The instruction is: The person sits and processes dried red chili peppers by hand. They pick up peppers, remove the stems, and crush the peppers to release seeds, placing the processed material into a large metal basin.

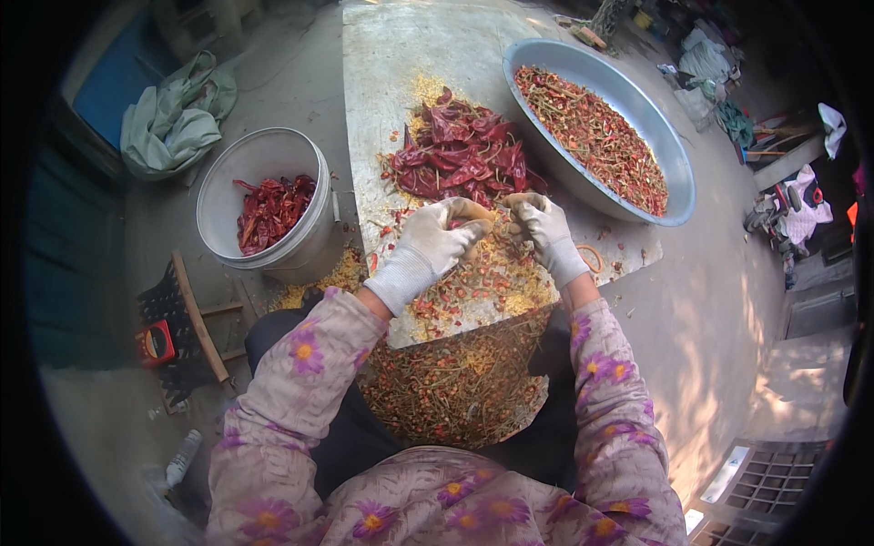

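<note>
My left hand, in a white knit work glove with a stained coating, curls around a piece of dried red chili pepper, mostly hidden by the fingers. Close beside it, my right hand wears a matching glove with its fingers bent inward. Whether anything is pinched there cannot be made out. Both hands are over the near part of a pale board, just before a heap of dried red chili peppers. Yellow seeds and red scraps lie scattered below the hands.
On the right, a large metal basin contains chili stems and scraps. A white bucket with red peppers stands left. More stems and seeds lie between my legs. A low wooden-framed seat bears a red box.
</note>
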`<state>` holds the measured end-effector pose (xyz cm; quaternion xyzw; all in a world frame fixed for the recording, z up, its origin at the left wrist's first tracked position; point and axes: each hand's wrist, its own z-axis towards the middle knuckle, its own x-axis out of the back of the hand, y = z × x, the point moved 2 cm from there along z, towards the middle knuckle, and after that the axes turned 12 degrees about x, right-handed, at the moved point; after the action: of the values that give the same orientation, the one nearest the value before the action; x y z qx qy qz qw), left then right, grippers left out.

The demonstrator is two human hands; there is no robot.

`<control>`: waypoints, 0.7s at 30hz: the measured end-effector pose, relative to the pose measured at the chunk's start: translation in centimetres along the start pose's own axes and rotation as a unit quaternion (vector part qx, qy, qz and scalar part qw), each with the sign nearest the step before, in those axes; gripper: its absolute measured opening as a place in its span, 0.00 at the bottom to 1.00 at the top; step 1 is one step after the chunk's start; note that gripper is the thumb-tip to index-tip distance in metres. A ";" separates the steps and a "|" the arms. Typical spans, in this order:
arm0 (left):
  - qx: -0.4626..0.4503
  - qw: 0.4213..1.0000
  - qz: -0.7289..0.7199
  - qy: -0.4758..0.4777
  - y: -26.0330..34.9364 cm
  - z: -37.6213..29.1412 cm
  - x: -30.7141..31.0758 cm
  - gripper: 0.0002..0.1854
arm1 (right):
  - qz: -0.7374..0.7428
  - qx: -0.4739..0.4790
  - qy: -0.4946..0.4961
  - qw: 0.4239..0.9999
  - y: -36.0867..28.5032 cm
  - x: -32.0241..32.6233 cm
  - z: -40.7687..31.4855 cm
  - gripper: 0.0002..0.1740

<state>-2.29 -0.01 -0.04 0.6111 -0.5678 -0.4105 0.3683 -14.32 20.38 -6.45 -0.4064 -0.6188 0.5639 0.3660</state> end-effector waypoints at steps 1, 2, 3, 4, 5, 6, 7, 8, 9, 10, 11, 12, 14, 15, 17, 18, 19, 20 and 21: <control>0.003 1.000 0.004 0.002 0.0 0.1 0.0 0.09 | 0.027 -0.020 0.005 0.999 -0.5 -0.4 -0.3 0.15; 0.006 1.000 0.009 0.004 -0.1 0.1 -0.1 0.09 | 0.074 -0.022 -0.014 0.997 -1.1 -0.9 -0.6 0.16; 0.008 1.000 0.016 0.002 -0.1 0.2 -0.2 0.09 | 0.113 -0.037 -0.014 0.993 -1.6 -1.3 -1.0 0.17; 0.008 1.000 0.013 0.002 -0.1 0.2 -0.2 0.09 | 0.136 -0.018 -0.031 0.990 -2.2 -1.9 -1.3 0.18; 0.007 1.000 0.011 -0.001 -0.2 0.2 -0.2 0.09 | 0.151 -0.012 -0.029 0.988 -2.6 -2.5 -1.7 0.19; 0.006 1.000 0.009 -0.004 -0.2 0.2 -0.3 0.10 | 0.165 -0.007 -0.028 0.986 -3.0 -2.9 -2.1 0.21; -0.001 1.000 0.004 0.005 -0.2 0.2 -0.3 0.11 | 0.151 0.000 -0.038 0.988 -3.4 -3.2 -2.5 0.21; -0.009 1.000 0.000 0.013 -0.2 0.1 -0.4 0.12 | 0.136 0.007 -0.049 0.990 -3.8 -3.3 -2.8 0.22; -0.019 1.000 -0.001 0.019 -0.2 0.1 -0.4 0.13 | 0.127 0.023 -0.066 0.989 -4.1 -3.4 -3.2 0.23; -0.016 1.000 -0.015 0.018 -0.1 0.0 -0.5 0.13 | 0.144 0.045 -0.073 0.986 -4.4 -3.4 -3.6 0.27; -0.016 0.999 -0.024 0.014 0.0 0.0 -0.5 0.14 | 0.115 0.056 -0.072 0.989 -4.5 -3.5 -3.9 0.28; -0.016 0.999 -0.033 0.010 0.0 -0.1 -0.6 0.15 | 0.093 0.076 -0.080 0.990 -4.6 -3.7 -4.1 0.30; 0.002 0.997 -0.073 -0.013 -0.1 -0.4 -1.0 0.15 | 0.065 0.105 -0.119 0.985 -4.8 -4.0 -4.6 0.34; 0.006 0.996 -0.086 -0.025 -0.1 -0.6 -1.1 0.15 | 0.087 0.126 -0.144 0.978 -4.9 -4.3 -4.8 0.35; 0.018 0.997 -0.065 -0.026 -0.2 -0.6 -1.2 0.14 | 0.118 0.145 -0.176 0.967 -5.0 -4.7 -5.3 0.35; 0.011 0.998 -0.054 -0.030 -0.3 -0.6 -1.3 0.14 | 0.125 0.163 -0.181 0.962 -5.1 -4.8 -5.4 0.36; 0.014 0.998 -0.067 -0.013 -0.3 -0.6 -1.2 0.13 | 0.097 0.150 -0.175 0.968 -5.2 -4.2 -5.4 0.37; 0.005 0.997 -0.082 -0.001 -0.3 -0.4 -1.1 0.12 | 0.061 0.125 -0.163 0.977 -5.6 -3.0 -5.2 0.39; 0.009 0.996 -0.093 0.015 -0.2 -0.2 -0.8 0.11 | 0.049 0.126 -0.172 0.976 -5.9 -1.7 -4.8 0.40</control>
<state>-2.06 0.83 -0.11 0.6705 -0.5065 -0.4288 0.3317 -9.81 20.54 -0.09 -0.2839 -0.5761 0.7159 0.2737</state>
